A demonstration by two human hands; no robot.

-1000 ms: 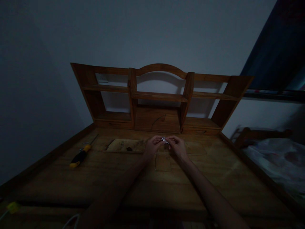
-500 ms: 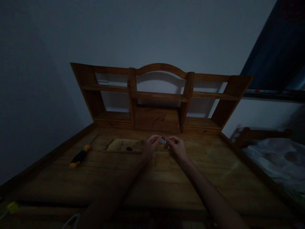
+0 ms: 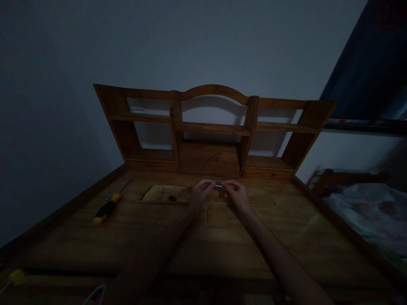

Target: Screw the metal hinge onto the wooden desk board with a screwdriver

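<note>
Both my arms reach forward over a wooden desk (image 3: 178,245) in dim light. My left hand (image 3: 201,192) and my right hand (image 3: 235,193) meet at the desk's far middle, fingers pinched together on a small shiny metal piece (image 3: 218,185) held between them. The piece is too small and dark to name further. Just below the hands, a small square recess (image 3: 216,216) shows in the desk top.
A screwdriver with a yellow and black handle (image 3: 107,207) lies on the desk's left side. A wooden shelf unit (image 3: 211,129) stands along the desk's back edge against a pale wall. A bed with light bedding (image 3: 369,212) is at the right.
The hands and the metal piece have shifted slightly away from me toward the shelf unit. The piece has turned a little between the fingers. The screwdriver has not moved.
</note>
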